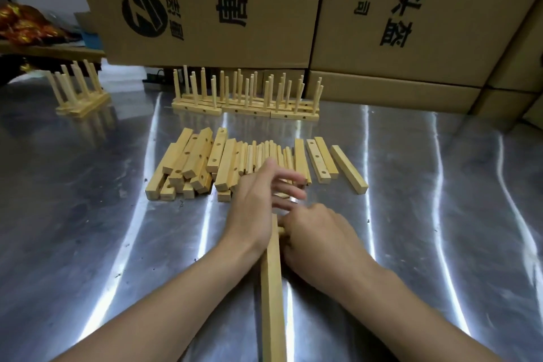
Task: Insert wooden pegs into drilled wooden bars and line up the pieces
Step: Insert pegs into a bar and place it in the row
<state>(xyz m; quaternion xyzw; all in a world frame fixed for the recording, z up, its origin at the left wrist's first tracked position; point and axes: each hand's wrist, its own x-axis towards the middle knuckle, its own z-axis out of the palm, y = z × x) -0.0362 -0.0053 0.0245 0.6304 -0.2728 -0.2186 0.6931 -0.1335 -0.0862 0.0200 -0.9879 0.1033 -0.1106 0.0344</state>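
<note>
- Head view: wooden bar [273, 288] lies between two hands.
- Left hand [258, 200] at bar's far end, fingers spread.
- Right hand [317, 238] beside bar, fingers curled; contents unclear.

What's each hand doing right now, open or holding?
Left hand: open, fingers straight, blurred, above the pegs.
Right hand: curled, pinching a peg against the bar.
</note>
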